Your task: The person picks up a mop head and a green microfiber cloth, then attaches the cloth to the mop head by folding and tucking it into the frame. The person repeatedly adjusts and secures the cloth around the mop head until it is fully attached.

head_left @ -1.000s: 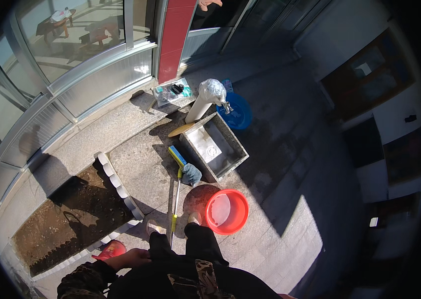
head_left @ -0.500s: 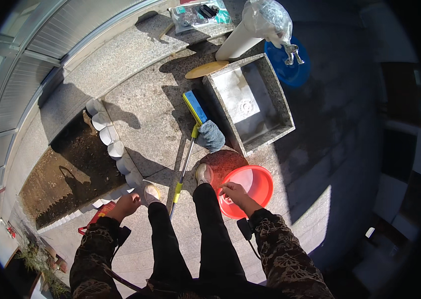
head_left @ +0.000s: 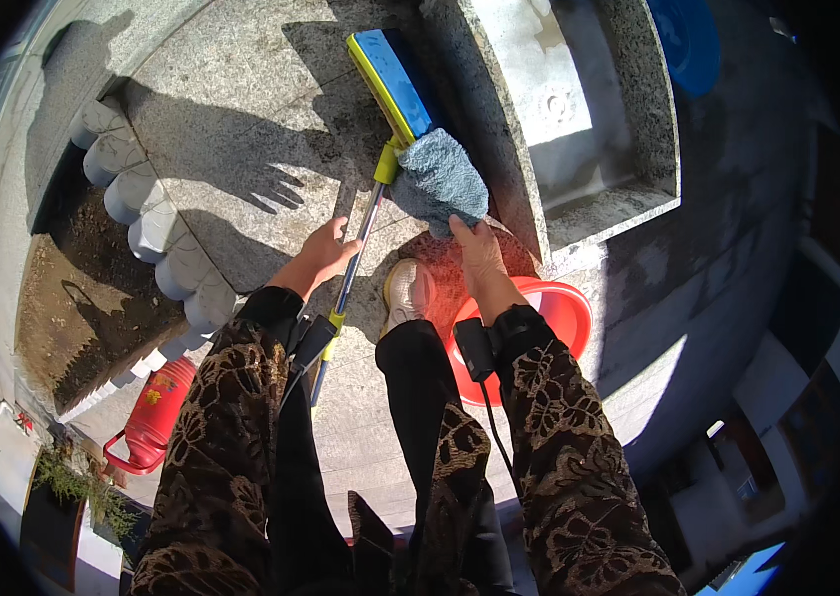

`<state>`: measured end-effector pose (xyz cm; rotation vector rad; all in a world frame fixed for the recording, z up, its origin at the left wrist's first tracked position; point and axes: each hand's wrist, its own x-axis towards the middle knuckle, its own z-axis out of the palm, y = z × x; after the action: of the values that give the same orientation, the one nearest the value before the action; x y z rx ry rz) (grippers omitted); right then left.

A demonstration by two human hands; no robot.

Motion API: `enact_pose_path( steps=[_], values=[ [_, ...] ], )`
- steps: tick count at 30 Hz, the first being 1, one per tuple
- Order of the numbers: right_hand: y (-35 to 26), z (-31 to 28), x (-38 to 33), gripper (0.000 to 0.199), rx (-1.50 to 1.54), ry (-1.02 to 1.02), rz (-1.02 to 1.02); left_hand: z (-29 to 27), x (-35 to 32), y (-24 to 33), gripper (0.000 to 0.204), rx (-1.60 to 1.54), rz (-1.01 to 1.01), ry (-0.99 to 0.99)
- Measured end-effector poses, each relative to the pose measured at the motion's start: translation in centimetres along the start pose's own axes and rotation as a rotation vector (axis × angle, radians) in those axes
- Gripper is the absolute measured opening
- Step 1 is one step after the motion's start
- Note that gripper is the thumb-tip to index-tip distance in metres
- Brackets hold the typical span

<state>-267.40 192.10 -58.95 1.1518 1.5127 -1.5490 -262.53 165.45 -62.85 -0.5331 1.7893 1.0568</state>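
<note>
My right hand (head_left: 480,256) grips the lower edge of a blue-grey cloth (head_left: 440,177) that lies against the corner of a granite trough (head_left: 638,194). A long-handled scrubber lies on the paving, with a blue and yellow head (head_left: 395,77) and a metal pole (head_left: 355,260). My left hand (head_left: 323,254) reaches to the pole with fingers apart, fingertips at the pole, not wrapped around it. A red plastic basin (head_left: 564,316) sits just under my right forearm, beside my light shoe (head_left: 407,291).
Scalloped stone edging (head_left: 147,214) borders a bed of dark soil (head_left: 72,288) on the left. A red watering can (head_left: 154,419) lies by my left leg. A potted plant (head_left: 72,487) stands lower left. A blue round object (head_left: 688,40) sits beyond the trough.
I have bent much lower. My right hand left the red basin's rim and took hold of the cloth. My left hand moved from the paving at the left over to the pole.
</note>
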Motion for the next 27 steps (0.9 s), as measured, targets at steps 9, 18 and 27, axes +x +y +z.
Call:
enact_pose_path(
  steps=[9, 18, 27],
  values=[
    [0.3, 1.0, -0.5, 0.039, 0.344, 0.058, -0.209, 3.8, 6.5, 0.4, 0.065, -0.288, 0.095, -0.052],
    [-2.2, -0.1, -8.5, 0.048, 0.398, -0.041, -0.429, 7.1, 7.2, -2.4, 0.035, -0.331, 0.104, 0.34],
    [-3.2, 1.0, -14.9, 0.05, 0.314, 0.014, -0.506, 4.4, 1.4, -4.9, 0.037, -0.444, -0.159, 0.223]
  ],
)
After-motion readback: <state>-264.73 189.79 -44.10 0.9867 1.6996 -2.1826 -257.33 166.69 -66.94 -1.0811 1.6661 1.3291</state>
